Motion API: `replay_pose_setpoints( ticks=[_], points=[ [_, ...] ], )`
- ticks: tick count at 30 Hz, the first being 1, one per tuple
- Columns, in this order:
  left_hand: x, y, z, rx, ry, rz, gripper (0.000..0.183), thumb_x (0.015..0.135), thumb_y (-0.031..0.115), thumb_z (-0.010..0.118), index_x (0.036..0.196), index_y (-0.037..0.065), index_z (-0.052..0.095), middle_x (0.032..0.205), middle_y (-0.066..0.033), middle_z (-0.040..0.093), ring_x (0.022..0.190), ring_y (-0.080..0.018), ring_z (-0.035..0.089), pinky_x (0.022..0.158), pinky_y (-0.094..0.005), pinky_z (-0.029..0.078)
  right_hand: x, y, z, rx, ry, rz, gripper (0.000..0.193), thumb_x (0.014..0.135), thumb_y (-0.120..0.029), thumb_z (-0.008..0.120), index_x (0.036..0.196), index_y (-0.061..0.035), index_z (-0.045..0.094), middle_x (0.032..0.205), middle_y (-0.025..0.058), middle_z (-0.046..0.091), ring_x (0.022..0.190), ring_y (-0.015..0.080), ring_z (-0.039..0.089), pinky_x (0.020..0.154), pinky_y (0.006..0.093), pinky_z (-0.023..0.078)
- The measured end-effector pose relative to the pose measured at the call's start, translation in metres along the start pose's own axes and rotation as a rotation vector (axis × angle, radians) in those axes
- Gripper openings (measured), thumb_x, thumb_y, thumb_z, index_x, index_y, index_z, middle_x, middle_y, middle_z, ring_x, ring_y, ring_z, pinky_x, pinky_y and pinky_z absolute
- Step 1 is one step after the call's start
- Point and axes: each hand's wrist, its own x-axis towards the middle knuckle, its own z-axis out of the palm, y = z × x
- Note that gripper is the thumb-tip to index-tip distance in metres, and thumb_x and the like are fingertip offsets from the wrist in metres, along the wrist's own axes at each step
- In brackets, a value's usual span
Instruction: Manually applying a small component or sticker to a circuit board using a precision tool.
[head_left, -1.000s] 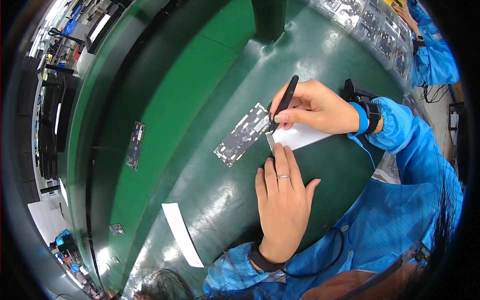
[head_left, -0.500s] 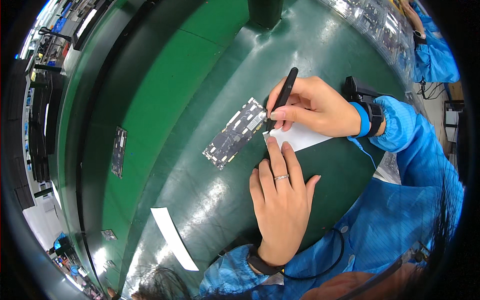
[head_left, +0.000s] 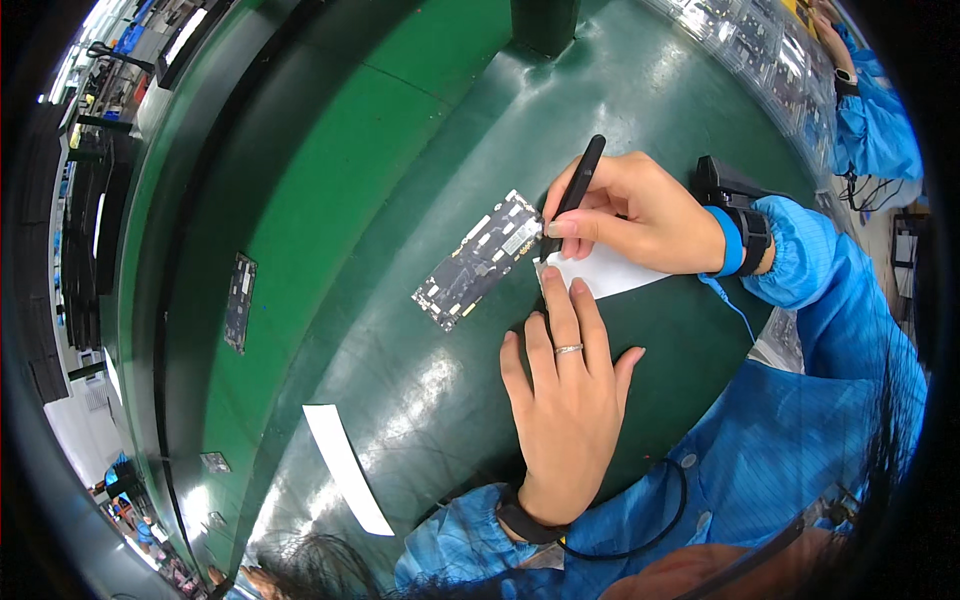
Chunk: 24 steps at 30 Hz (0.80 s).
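My right hand (head_left: 645,222) is closed in a pinch around a slim black tool, tweezers by its look (head_left: 578,190). Its narrow tip points down to the corner of a white sheet of paper (head_left: 612,272) that lies partly under this hand. My left hand (head_left: 570,420), with a ring on one finger, rests flat with its fingers spread. Two of its fingertips touch the paper's near edge, by the tool's tip. Whatever lies under those fingertips is hidden. Just left of the tool sits a dark rectangular circuit board (head_left: 478,262), apart from both hands.
A white paper strip (head_left: 348,470) lies on the green mat (head_left: 440,430). Farther left, another circuit board (head_left: 238,303) and a smaller board (head_left: 215,462) lie on a green belt-like surface. Clear trays of boards (head_left: 755,50) stand at the upper right, near another person's sleeve (head_left: 875,125). A blue cord hangs from my right wristband.
The whole view has shifted slightly. My hands, the tool and the paper keep nearly the same places relative to one another, with the tool's tip still at the paper's corner.
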Motion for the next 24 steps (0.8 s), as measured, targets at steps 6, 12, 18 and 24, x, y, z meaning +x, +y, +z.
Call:
replay_pose_setpoints(
  ticks=[6, 12, 18, 24],
  points=[
    [-0.006, -0.002, -0.004, 0.039, -0.001, -0.003, 0.079, 0.086, 0.054, 0.073, 0.143, 0.001, 0.058, 0.155, -0.0180, 0.050, 0.119, -0.0309, 0.056, 0.107, -0.0492, 0.043, 0.000, -0.001, 0.006, 0.046, -0.005, 0.030, 0.015, 0.103, -0.005, 0.066, 0.114, 0.0041, 0.065, 0.093, 0.0105, 0.073, 0.082, 0.0137, 0.071, 0.076, 0.0286, 0.060],
    [-0.009, -0.004, -0.007, 0.049, -0.001, -0.001, 0.080, 0.086, 0.056, 0.072, 0.143, 0.002, 0.058, 0.155, -0.0171, 0.050, 0.118, -0.0293, 0.056, 0.108, -0.0492, 0.042, -0.002, -0.007, 0.010, 0.086, 0.020, 0.091, 0.015, 0.104, -0.007, 0.065, 0.114, 0.0036, 0.064, 0.095, 0.0109, 0.073, 0.082, 0.0134, 0.071, 0.076, 0.0281, 0.060],
    [-0.011, -0.008, -0.005, 0.055, 0.002, -0.006, 0.080, 0.086, 0.056, 0.072, 0.143, 0.002, 0.058, 0.155, -0.0165, 0.050, 0.118, -0.0289, 0.056, 0.107, -0.0493, 0.042, 0.001, -0.005, 0.013, 0.087, 0.044, 0.098, 0.018, 0.104, -0.009, 0.066, 0.115, 0.0043, 0.064, 0.095, 0.0108, 0.073, 0.083, 0.0136, 0.071, 0.076, 0.0286, 0.060],
    [-0.009, -0.012, -0.007, 0.067, 0.014, -0.011, 0.079, 0.086, 0.056, 0.072, 0.143, 0.002, 0.058, 0.154, -0.0162, 0.051, 0.117, -0.0283, 0.056, 0.106, -0.0501, 0.042, 0.006, -0.003, 0.014, 0.101, 0.046, 0.061, 0.018, 0.103, -0.009, 0.067, 0.115, 0.0041, 0.064, 0.095, 0.0101, 0.073, 0.084, 0.0135, 0.071, 0.077, 0.0283, 0.060]
  ],
)
